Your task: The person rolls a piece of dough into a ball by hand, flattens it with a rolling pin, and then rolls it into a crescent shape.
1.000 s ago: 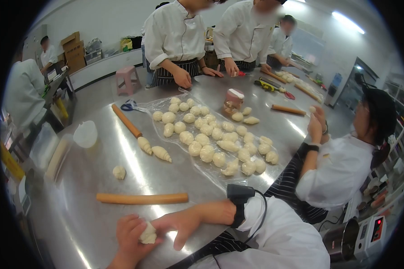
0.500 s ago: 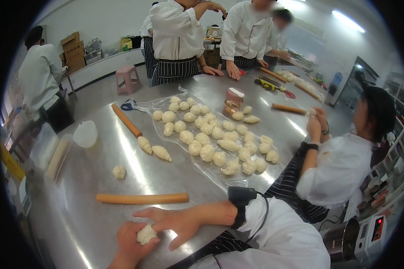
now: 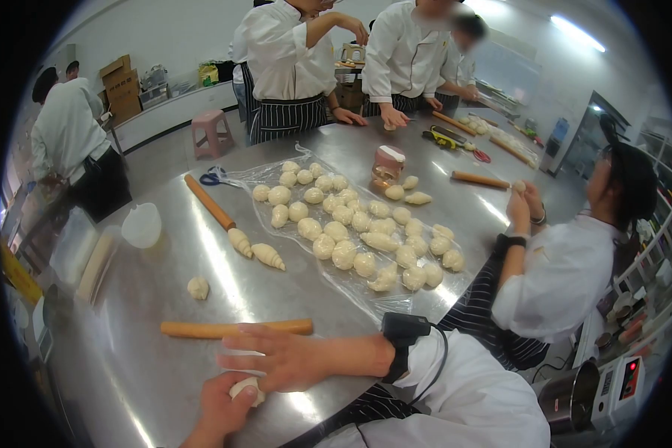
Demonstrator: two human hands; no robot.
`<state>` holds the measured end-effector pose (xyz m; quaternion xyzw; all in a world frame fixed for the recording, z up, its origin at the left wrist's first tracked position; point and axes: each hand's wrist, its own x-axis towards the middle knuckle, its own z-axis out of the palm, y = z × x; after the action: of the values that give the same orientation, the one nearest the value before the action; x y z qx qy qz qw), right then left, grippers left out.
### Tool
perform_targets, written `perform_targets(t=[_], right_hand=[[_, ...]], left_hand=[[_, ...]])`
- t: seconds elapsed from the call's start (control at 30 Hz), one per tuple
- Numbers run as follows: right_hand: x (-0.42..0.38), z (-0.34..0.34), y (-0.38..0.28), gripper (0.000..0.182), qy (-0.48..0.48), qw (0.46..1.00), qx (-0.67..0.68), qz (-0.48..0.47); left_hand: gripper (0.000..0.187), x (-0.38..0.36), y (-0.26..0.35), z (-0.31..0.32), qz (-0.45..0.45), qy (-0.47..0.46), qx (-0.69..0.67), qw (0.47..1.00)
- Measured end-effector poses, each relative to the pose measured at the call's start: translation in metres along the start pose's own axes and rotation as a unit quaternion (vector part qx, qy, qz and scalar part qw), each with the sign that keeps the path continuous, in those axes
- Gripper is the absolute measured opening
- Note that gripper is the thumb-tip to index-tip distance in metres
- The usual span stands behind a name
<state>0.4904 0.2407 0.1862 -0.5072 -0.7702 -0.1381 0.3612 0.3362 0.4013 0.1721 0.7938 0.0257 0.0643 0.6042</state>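
Note:
Between the thumb and fingers of my left hand (image 3: 220, 407) sits a pale lump of dough (image 3: 247, 390), low over the front of the steel table. My right hand (image 3: 280, 358) is flat above it with fingers spread, its palm side close to the dough and partly covering it. Beyond the fingertips lies a wooden rolling pin (image 3: 235, 328), overlapped by my right hand in this view. A single small dough ball (image 3: 198, 287) rests past the pin. Two rolled, ridged dough pieces (image 3: 268, 256) lie further back by another rolling pin (image 3: 210, 202).
Many dough balls (image 3: 343, 254) lie under clear plastic film (image 3: 306, 243) in the middle of the table (image 3: 142, 358). Blue-handled scissors (image 3: 213, 176), a white bowl (image 3: 142, 225) and a jar (image 3: 387, 166) stand around. A person (image 3: 556, 261) at the right handles dough; others stand across the table.
My right hand has lifted and turned, its fingers now spread forward over the rolling pin. My left hand still holds the dough. Across the table, a person's hand has risen slightly.

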Motion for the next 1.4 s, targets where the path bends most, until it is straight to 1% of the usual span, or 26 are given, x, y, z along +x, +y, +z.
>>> perform_targets(t=[0.07, 0.17, 0.27, 0.37, 0.47, 0.57, 0.67, 0.77, 0.87, 0.97, 1.03, 1.07, 1.17, 1.27, 1.4], right_hand=[[0.001, -0.001, -0.001, 0.008, 0.002, 1.0, -0.019, -0.017], [0.001, 0.0, 0.0, 0.012, -0.002, 1.0, -0.013, -0.025], [0.002, 0.001, -0.002, 0.016, 0.014, 0.999, 0.026, 0.02], [-0.001, 0.003, -0.001, 0.019, 0.008, 0.998, 0.043, 0.043], [-0.002, 0.0, 0.0, 0.019, -0.016, 0.997, 0.058, 0.047], [-0.002, 0.002, 0.0, 0.018, -0.003, 0.997, 0.069, 0.041], [-0.001, 0.007, 0.001, 0.018, 0.036, 0.995, 0.093, 0.015], [-0.002, 0.002, 0.0, 0.022, 0.005, 0.995, 0.102, 0.01], [0.003, -0.003, -0.004, 0.026, 0.002, 0.992, 0.127, -0.003], [0.002, -0.004, -0.002, 0.028, 0.015, 0.992, 0.124, 0.006], [0.003, -0.005, -0.002, 0.03, 0.02, 0.993, 0.118, 0.009], [0.003, -0.006, -0.001, 0.03, 0.022, 0.993, 0.115, 0.01], [0.003, -0.004, -0.001, 0.033, 0.038, 0.993, 0.107, 0.008], [0.003, -0.006, -0.002, 0.036, 0.033, 0.994, 0.105, 0.016], [0.002, -0.004, 0.0, 0.039, 0.038, 0.993, 0.106, 0.019]], left_hand=[[0.027, 0.001, -0.002, -0.004, -0.092, -0.042, -0.08, 0.992], [0.043, 0.003, 0.005, -0.004, -0.097, -0.087, -0.119, 0.984], [0.054, 0.003, -0.004, -0.005, -0.033, -0.079, -0.082, 0.993], [0.067, 0.005, -0.005, -0.005, 0.028, -0.075, -0.064, 0.995], [0.065, 0.006, 0.014, 0.003, -0.024, -0.077, -0.243, 0.967], [0.081, 0.005, 0.016, 0.0, -0.07, -0.066, -0.231, 0.968], [0.082, 0.01, 0.024, 0.006, -0.041, -0.031, -0.246, 0.968], [0.074, 0.006, -0.01, 0.012, -0.012, 0.06, -0.238, 0.969], [0.056, 0.008, -0.007, 0.002, -0.026, 0.027, -0.229, 0.973], [0.026, 0.009, 0.007, 0.002, -0.06, 0.082, -0.243, 0.965], [0.011, 0.011, 0.005, 0.003, -0.031, 0.118, -0.209, 0.97], [0.006, 0.011, 0.004, 0.003, -0.017, 0.136, -0.192, 0.972], [0.01, 0.01, 0.006, 0.002, -0.006, 0.159, -0.156, 0.975], [0.007, 0.007, 0.002, -0.002, 0.0, 0.176, -0.098, 0.98], [0.007, 0.009, 0.009, 0.001, -0.019, 0.197, -0.154, 0.968]])
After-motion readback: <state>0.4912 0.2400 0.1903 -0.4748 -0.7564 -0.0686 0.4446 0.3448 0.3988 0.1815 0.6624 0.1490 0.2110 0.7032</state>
